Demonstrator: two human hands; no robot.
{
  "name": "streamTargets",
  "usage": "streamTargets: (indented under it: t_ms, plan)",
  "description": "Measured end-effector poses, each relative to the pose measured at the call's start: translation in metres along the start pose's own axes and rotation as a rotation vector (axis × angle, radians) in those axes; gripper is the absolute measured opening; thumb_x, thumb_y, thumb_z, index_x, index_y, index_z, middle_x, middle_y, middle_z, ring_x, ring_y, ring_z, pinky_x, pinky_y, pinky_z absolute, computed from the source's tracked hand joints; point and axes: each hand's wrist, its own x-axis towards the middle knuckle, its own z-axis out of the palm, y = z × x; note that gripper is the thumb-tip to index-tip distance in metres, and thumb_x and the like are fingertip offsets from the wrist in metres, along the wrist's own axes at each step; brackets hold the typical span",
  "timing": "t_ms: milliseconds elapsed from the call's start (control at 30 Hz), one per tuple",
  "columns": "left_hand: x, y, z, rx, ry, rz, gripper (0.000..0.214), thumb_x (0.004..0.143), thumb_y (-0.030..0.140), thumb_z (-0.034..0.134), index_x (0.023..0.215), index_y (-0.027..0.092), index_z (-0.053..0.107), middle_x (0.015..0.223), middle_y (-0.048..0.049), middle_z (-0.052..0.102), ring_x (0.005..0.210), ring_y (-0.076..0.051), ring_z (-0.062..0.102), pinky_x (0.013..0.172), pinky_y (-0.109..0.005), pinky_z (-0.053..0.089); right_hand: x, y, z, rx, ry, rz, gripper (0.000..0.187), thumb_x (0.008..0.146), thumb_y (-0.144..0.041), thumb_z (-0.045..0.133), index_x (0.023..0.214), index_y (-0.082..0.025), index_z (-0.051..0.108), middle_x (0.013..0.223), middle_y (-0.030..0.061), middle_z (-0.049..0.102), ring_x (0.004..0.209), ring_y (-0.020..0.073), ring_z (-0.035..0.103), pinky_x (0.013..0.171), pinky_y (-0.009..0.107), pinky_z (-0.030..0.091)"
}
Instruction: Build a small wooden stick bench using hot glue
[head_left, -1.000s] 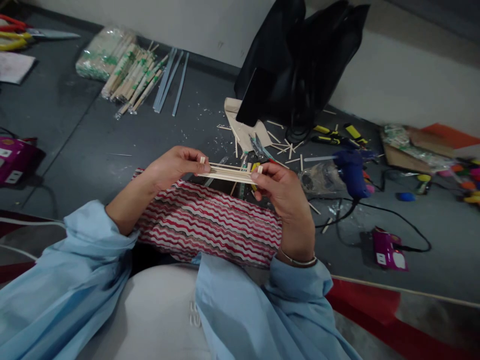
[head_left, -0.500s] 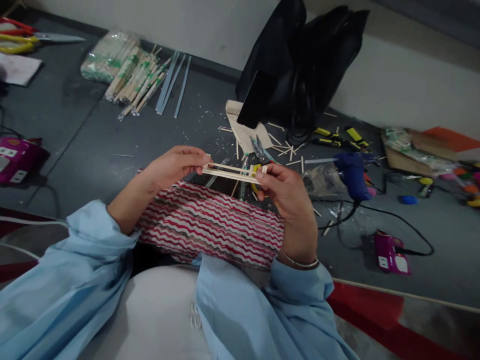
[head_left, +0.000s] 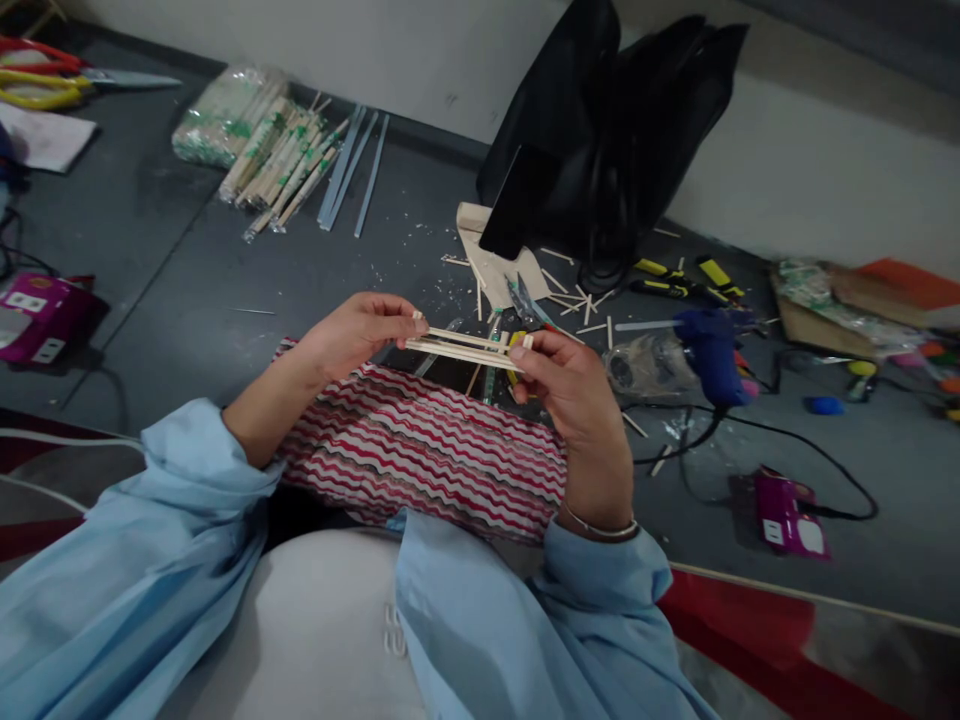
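Observation:
A small frame of thin wooden sticks is held level between both hands above a red-and-white wavy-striped cloth. My left hand pinches its left end with thumb and fingers closed. My right hand pinches the right end the same way; a thin bangle sits on that wrist. Both arms wear light blue sleeves.
On the grey floor lie a blue glue gun with a black cord, a black bag, scissors, loose stick offcuts, wrapped chopstick packs, yellow-handled tools, magenta power strips and clutter at far right.
The hands tilted and turned the stick frame slightly while holding it in the same place. The view drifted a little; nothing else moved.

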Motion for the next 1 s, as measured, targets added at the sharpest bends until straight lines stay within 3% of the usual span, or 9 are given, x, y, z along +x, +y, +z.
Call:
streamTargets:
  t_ms: [600,833,1000]
  plan:
    - [0.0004,0.0005,-0.0005,0.020,0.054,0.001,0.022,0.062,0.029,0.086,0.065,0.014,0.071,0.065,-0.0005,0.064,0.063,-0.009,0.053,0.065,-0.026,0.040,0.0000,0.0003,-0.0004,0.049,-0.008,-0.005,0.033,0.062,-0.042,0.087,0.079,-0.020,0.071,0.074,-0.0020,0.059,0.058,0.0078,0.049,0.042,0.019,0.046]
    - [-0.0007,0.0001,-0.0007,-0.004,0.063,0.014,0.022,0.060,0.029,0.087,0.064,0.014,0.072,0.065,-0.0009,0.064,0.063,-0.009,0.052,0.064,-0.025,0.038,-0.0017,-0.0016,-0.0006,0.137,-0.024,0.004,0.039,0.065,-0.052,0.087,0.078,-0.020,0.068,0.063,-0.0050,0.047,0.056,0.0079,0.043,0.042,0.019,0.046]
    - [-0.0006,-0.0011,-0.0022,0.010,0.067,0.019,0.021,0.061,0.029,0.085,0.063,0.014,0.071,0.068,-0.0012,0.064,0.064,-0.009,0.052,0.064,-0.025,0.038,-0.0030,-0.0033,0.0001,0.177,-0.041,-0.024,0.042,0.071,-0.058,0.081,0.072,-0.021,0.060,0.066,-0.0036,0.048,0.057,0.0089,0.044,0.042,0.021,0.045]
